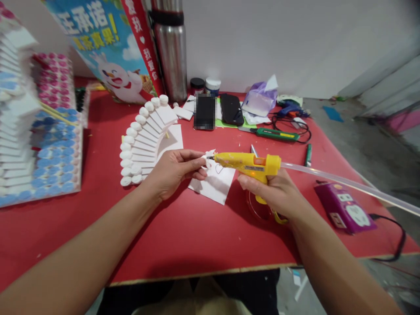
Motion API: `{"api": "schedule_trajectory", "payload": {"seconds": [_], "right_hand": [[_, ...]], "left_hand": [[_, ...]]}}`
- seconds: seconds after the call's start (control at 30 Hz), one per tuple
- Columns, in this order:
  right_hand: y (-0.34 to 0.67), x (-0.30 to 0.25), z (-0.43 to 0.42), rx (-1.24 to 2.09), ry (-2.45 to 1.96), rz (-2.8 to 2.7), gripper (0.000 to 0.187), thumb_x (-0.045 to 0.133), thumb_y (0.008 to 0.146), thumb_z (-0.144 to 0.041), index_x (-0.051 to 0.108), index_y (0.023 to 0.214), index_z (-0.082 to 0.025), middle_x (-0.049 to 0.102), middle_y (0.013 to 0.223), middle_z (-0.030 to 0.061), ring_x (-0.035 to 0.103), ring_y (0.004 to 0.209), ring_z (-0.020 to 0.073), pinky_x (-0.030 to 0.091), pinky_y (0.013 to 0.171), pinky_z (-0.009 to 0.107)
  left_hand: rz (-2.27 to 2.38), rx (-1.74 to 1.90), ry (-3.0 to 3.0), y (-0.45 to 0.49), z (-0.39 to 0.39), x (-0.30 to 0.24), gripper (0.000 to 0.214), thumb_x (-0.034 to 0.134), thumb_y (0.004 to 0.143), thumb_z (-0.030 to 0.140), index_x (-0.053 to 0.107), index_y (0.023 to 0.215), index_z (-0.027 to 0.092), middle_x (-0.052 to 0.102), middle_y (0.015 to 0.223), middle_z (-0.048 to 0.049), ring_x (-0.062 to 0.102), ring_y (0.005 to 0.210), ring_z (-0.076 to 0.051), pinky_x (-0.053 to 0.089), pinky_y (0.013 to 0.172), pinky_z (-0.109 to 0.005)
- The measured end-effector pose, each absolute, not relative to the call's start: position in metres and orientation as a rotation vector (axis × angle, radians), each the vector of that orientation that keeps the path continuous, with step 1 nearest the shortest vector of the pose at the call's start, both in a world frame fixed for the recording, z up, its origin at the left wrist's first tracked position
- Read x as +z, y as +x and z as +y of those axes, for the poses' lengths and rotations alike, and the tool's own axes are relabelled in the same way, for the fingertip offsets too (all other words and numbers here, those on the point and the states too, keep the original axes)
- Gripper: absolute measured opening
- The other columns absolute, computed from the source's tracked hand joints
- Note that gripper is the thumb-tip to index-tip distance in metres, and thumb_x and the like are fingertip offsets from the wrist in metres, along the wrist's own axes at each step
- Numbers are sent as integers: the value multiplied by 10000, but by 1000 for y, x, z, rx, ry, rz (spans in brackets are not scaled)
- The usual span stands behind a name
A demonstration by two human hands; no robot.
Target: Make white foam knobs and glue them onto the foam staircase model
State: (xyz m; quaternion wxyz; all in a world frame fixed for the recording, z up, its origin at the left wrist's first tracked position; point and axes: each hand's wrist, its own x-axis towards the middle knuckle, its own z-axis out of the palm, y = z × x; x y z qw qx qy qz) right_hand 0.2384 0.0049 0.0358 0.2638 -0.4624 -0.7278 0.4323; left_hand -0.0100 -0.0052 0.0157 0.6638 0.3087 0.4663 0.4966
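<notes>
My right hand (275, 192) grips a yellow hot glue gun (247, 164) with a long clear glue stick (344, 183) trailing to the right. Its nozzle touches a small white foam piece (207, 158) pinched between the fingers of my left hand (175, 170). Under both lies a white sheet (215, 181) with a pencilled heart. Left of my left hand stands a curved fan of white foam strips (146, 140) tipped with white beads, on the red table (183, 227).
A purple power strip (343, 210) with a black cable sits at the right. At the back are a steel flask (170, 52), a phone (204, 111), a black case (231, 109), a green knife (274, 134), another glue gun (290, 109). A foam-and-bead model (36, 131) stands at left.
</notes>
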Motion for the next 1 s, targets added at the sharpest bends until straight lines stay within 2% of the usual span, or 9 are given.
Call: {"api": "schedule_trajectory", "payload": {"seconds": [0.1,0.33,0.53,0.83,1.0], "right_hand": [[238,36,6,1142,-1244,-1992,299,675,914,-500,761,1028,-238,702,790,45,646,728,216,511,592,312],[238,36,6,1110,-1291,-1963,281,692,891,-516,721,856,-239,646,685,24,623,667,209,474,563,308],[235,42,7,1081,-1307,-1958,383,698,893,-516,614,666,-220,571,586,17,541,561,160,400,474,277],[241,39,9,1115,-1313,-1843,350,703,889,-505,634,705,-215,581,616,12,516,545,148,402,478,282],[243,39,6,1195,-1299,-1800,324,708,876,-515,670,741,-222,639,680,16,580,608,170,463,551,297]], "left_hand": [[1044,1114,707,-10,-6,16,275,916,666,213,766,848,73,735,648,-67,670,528,-120,565,572,-212],[1028,1097,700,-9,-6,17,272,908,672,209,767,858,69,737,622,-78,661,503,-108,545,537,-173],[1023,1080,686,-9,-8,19,307,923,648,218,763,860,65,731,622,-70,646,492,-114,550,519,-198],[978,1064,647,-11,-7,18,238,914,674,194,766,821,78,720,619,-58,637,500,-106,562,557,-210],[1031,1091,661,-10,-6,16,262,919,664,196,768,835,67,736,646,-71,646,504,-103,555,550,-195]]}}
